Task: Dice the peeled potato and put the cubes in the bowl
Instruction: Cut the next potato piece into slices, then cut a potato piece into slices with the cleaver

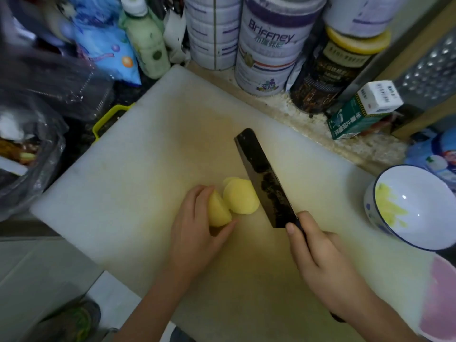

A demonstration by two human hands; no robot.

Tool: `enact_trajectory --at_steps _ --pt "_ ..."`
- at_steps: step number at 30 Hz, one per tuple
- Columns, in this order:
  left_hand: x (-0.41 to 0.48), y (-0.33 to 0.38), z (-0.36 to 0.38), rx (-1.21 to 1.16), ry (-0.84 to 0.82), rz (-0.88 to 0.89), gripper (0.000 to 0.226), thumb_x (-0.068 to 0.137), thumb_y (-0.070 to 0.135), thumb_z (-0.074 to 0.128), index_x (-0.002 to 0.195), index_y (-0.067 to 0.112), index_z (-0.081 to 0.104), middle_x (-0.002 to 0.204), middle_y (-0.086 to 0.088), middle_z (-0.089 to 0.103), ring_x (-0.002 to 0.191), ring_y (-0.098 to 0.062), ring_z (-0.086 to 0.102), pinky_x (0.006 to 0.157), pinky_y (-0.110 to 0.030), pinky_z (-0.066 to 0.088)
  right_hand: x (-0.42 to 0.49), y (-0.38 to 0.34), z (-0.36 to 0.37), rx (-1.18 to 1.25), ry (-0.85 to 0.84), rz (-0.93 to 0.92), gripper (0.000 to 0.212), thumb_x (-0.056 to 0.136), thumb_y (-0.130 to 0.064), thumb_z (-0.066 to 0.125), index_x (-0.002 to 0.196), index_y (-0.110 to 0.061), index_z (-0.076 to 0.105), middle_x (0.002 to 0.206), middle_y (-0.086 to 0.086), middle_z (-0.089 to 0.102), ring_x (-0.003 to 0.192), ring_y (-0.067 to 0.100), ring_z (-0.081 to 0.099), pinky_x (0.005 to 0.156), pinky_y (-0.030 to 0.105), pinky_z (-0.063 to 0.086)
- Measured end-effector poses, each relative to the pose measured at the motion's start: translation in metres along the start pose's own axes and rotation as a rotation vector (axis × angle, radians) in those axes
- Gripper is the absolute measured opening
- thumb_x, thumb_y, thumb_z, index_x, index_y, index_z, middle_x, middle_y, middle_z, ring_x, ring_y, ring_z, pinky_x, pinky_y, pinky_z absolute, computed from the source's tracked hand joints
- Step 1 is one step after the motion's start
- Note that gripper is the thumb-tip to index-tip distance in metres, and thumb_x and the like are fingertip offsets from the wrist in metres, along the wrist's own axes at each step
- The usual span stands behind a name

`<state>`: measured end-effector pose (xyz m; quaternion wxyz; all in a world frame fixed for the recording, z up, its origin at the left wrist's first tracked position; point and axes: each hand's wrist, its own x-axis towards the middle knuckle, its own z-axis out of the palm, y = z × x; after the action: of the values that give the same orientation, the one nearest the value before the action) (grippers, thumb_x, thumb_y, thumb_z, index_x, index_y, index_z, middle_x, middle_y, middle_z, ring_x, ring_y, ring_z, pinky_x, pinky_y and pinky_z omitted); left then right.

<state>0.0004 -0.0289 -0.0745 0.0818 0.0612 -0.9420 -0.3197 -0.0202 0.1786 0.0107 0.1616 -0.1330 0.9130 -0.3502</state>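
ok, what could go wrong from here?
1. The left hand grips the potato chunk with its thumb stretched toward the cleaver; a close cut could nick it.
2. The loose slices lie right beside the blade and may slide or stick.
3. The bowl sits at the right edge of the cutting board, near the right hand; a swing could knock it.

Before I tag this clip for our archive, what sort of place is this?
Most likely a cramped home kitchen counter: a white cutting board with peeled potato pieces and a cleaver on it, a bowl holding some cut potato, and food tins crowded along the back.
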Motion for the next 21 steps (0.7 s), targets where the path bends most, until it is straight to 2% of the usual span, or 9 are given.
enact_trajectory --at_steps 5,11,14,16,19,21 --pt "0.015 -0.012 -0.023 0.071 0.036 -0.08 0.071 0.078 0.034 0.077 0.134 0.008 0.043 0.131 -0.009 0.047 0.116 -0.022 0.049 0.09 -0.03 0.043 -0.005 0.008 -0.006 0.074 0.033 0.035 0.022 0.097 -0.034 0.037 0.08 -0.02 0.038 0.048 -0.004 0.04 0.042 0.014 0.034 0.042 0.024 0.025" --pt "0.028 -0.019 -0.041 0.117 0.008 -0.108 0.076 0.081 0.039 0.073 0.139 0.006 0.037 0.134 -0.01 0.045 0.122 -0.023 0.046 0.096 -0.03 0.04 -0.006 0.023 -0.009 0.151 0.024 0.05 0.021 0.097 -0.034 0.038 0.079 -0.023 0.038 0.046 -0.005 0.04 0.041 0.011 0.033 0.041 0.028 0.027" --pt "0.028 -0.011 -0.041 0.245 0.044 -0.027 0.078 0.083 0.043 0.068 0.142 0.002 0.035 0.142 -0.019 0.039 0.131 -0.031 0.038 0.108 -0.046 0.036 -0.006 0.032 -0.011 0.173 0.024 0.048 0.02 0.097 -0.035 0.037 0.08 -0.024 0.039 0.046 -0.005 0.04 0.04 0.011 0.032 0.041 0.028 0.027" --pt "0.027 0.003 -0.036 0.373 0.074 0.095 0.072 0.087 0.041 0.066 0.14 0.001 0.039 0.142 -0.022 0.041 0.13 -0.034 0.037 0.108 -0.049 0.033 -0.004 0.036 -0.012 0.18 0.02 0.037 0.019 0.097 -0.033 0.037 0.078 -0.027 0.038 0.047 -0.006 0.04 0.039 0.011 0.033 0.04 0.028 0.027" --pt "0.022 0.03 -0.018 0.471 -0.059 0.212 0.068 0.085 0.045 0.065 0.136 0.003 0.048 0.136 -0.019 0.049 0.122 -0.035 0.048 0.101 -0.043 0.038 -0.003 0.043 -0.012 0.183 0.003 0.03 0.02 0.097 -0.031 0.038 0.078 -0.03 0.039 0.05 -0.005 0.044 0.039 0.01 0.037 0.039 0.027 0.028" --pt "0.019 0.046 -0.002 0.519 -0.157 0.183 0.078 0.078 0.05 0.07 0.137 0.005 0.048 0.135 -0.02 0.05 0.119 -0.035 0.052 0.094 -0.043 0.048 -0.003 0.049 -0.012 0.189 -0.013 0.029 0.019 0.096 -0.036 0.036 0.079 -0.029 0.04 0.051 -0.004 0.044 0.04 0.01 0.036 0.04 0.027 0.028"
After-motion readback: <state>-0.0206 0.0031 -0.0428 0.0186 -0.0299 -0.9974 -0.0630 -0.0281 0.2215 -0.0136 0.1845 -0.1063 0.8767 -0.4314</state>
